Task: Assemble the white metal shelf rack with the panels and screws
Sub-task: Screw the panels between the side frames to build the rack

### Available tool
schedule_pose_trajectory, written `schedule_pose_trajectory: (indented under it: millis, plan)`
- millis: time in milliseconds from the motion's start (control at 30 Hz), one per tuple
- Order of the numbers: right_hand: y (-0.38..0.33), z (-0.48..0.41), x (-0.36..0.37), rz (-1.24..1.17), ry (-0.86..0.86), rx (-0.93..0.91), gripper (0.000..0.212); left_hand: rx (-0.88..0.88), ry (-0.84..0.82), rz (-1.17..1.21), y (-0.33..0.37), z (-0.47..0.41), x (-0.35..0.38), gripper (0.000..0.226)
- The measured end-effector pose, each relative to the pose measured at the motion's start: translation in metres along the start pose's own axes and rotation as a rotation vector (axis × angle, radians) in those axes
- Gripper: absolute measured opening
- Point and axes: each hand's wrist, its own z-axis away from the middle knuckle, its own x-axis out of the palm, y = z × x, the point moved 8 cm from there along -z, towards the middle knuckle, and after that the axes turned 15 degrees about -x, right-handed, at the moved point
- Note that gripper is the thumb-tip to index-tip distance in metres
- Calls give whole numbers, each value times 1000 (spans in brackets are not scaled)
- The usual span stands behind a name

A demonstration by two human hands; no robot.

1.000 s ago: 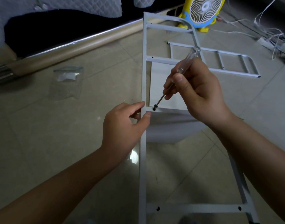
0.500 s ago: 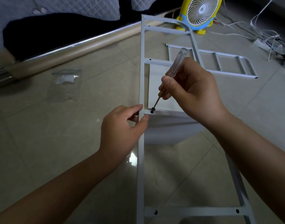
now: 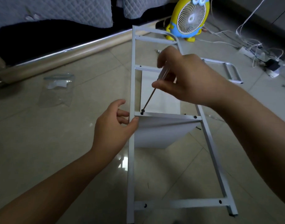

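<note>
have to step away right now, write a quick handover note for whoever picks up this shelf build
Left hand pinches the side frame on its left upright, at the middle crossbar.
Right hand grips the screwdriver, tip on the left screw of that crossbar.
A white panel meets that crossbar; a right screw shows at its far end.
Left to do: finish this screw, fit the bottom crossbar, whose holes look empty, then the second side frame lying on the floor beyond.
</note>
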Motion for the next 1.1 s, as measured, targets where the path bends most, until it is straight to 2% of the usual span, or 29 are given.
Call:
schedule_pose_trajectory:
  millis: [67,133,267,367,500,600,700,767,900,1000,1100]
  plan:
    - [5,-5,0,70,-137,16,38,-26,-16,11,-2,-2,2,45]
    - [8,-5,1,22,-251,35,28,-7,-15,15,0,-1,2,31]
    - [2,-4,-5,12,-351,22,23,24,-13,38,1,1,0,23]
    - [-4,-8,-8,90,-344,-34,34,31,-6,13,2,0,0,20]
    - [-24,-20,-11,173,-189,-137,44,59,23,-62,7,-5,-1,18]
    - [-19,-30,-4,290,-280,-42,52,68,40,-81,11,-7,-1,20]
    - [-11,-36,-5,324,-252,30,47,78,42,-88,11,-6,0,22]
    - [-8,-36,0,241,-197,39,36,75,39,-87,10,-5,-1,22]
    - [-4,-30,9,-132,-154,69,21,68,23,-126,10,-1,-1,17]
    - [-6,-28,5,-178,-186,-10,11,61,-6,-169,12,0,0,17]
    - [-9,-31,-1,-129,-171,-79,20,63,-25,-216,13,2,1,17]
